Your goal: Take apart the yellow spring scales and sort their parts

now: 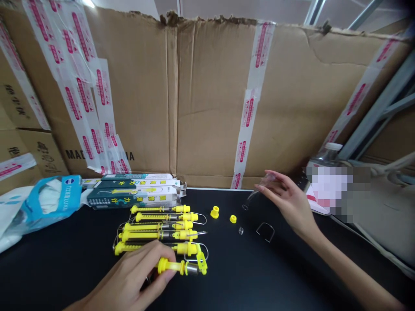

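Head view: we've got our left hand (136, 274) near & left, thumb & index pinching a yellow rod (177, 267) w/ a metal sleeve (192, 269) on its right end; other fingers are curled & partly hidden, so can't tell exactly how they sit. Grip's on the rod's left part, prob. so the metal end stays free. A yellow tab (201, 261) sits by that end; can't tell if it's joined.

Our right hand (288, 203), farther & right, pinches a clear tube (251, 199) b/w thumb & fingertips, not spread wide. Tube slants down to near left, held by its far end, prob. to keep the other rim uncovered.

Yellow spring scales (158, 235) lie side by side just beyond the left hand, prob. so they're easy to reach. Right of them, loose pts. sit apart on the black table (233, 280): a yellow cap (215, 212), a smaller yellow ring (233, 219), a tiny clear pc. (241, 231) (too small to ID) & a bent wire (266, 231), prob. spaced so each is easy to spot. Printed boxes (136, 196) sit far left, prob. to leave us elbow room.
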